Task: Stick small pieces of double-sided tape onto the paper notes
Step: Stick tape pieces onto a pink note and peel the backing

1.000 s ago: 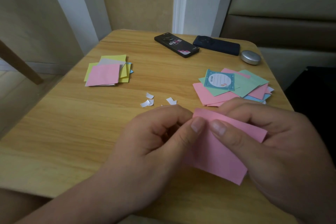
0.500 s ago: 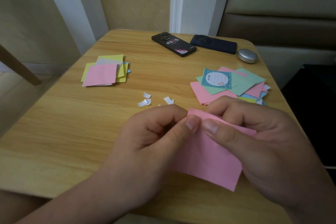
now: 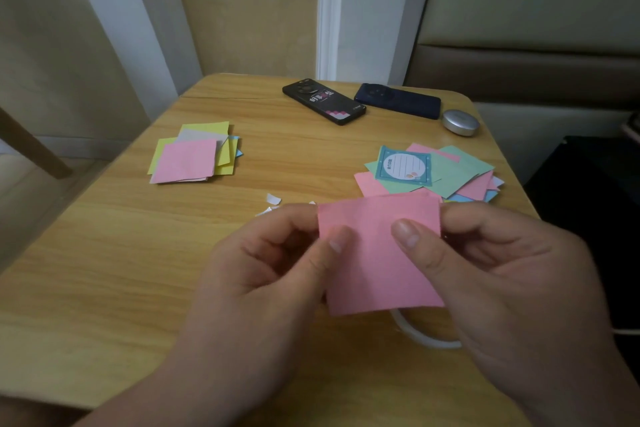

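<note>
A pink paper note is held up above the wooden table, facing me. My left hand pinches its left edge between thumb and fingers. My right hand pinches its right edge, thumb on the front. Part of a white tape roll shows on the table under the note. Small white tape backing scraps lie just beyond my left hand. No tape piece is visible on the side of the note facing me.
A stack of pink, yellow and blue notes lies at the left. A spread pile of coloured notes lies at the right. Two phones and a small silver case lie along the far edge.
The pink note has been lifted and turned square to me. My hands moved apart to its two side edges, uncovering the tape roll beneath.
</note>
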{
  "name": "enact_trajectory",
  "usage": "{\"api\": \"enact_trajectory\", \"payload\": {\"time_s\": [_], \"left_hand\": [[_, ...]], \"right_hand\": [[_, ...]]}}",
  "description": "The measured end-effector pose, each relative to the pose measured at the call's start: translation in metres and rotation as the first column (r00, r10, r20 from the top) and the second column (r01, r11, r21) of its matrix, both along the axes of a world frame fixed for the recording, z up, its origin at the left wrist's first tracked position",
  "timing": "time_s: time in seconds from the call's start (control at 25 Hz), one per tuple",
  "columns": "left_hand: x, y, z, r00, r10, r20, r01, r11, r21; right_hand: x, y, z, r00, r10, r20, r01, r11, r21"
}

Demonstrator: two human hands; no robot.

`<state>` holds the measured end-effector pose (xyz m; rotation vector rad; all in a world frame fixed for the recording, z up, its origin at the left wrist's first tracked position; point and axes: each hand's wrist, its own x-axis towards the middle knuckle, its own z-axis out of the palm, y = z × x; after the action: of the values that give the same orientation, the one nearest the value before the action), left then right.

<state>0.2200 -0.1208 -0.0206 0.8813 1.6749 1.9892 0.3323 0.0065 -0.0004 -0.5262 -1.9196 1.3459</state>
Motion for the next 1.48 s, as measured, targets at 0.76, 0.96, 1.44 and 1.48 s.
{"api": "enact_trajectory", "payload": {"time_s": [0.76, 0.96, 1.44, 1.48], "left_hand": [[-0.001, -0.003, 0.011, 0.940, -0.331, 0.081, 0.327, 0.812, -0.484], [0.001, 0.001, 0.011, 0.965, -0.169, 0.201, 0.239, 0.883, -0.404], [-0.003, -0.002, 0.013, 0.970, -0.165, 0.177, 0.208, 0.941, -0.265], [-0.002, -0.002, 0.014, 0.974, -0.140, 0.178, 0.182, 0.952, -0.245]], "right_hand": [[-0.011, 0.010, 0.005, 0.983, 0.184, 0.020, -0.149, 0.852, -0.502], [-0.012, 0.016, -0.002, 0.991, 0.133, -0.009, -0.116, 0.826, -0.552], [-0.006, 0.023, -0.001, 0.926, 0.348, 0.148, -0.290, 0.905, -0.312], [-0.007, 0.023, -0.002, 0.920, 0.368, 0.134, -0.307, 0.890, -0.337]]}}
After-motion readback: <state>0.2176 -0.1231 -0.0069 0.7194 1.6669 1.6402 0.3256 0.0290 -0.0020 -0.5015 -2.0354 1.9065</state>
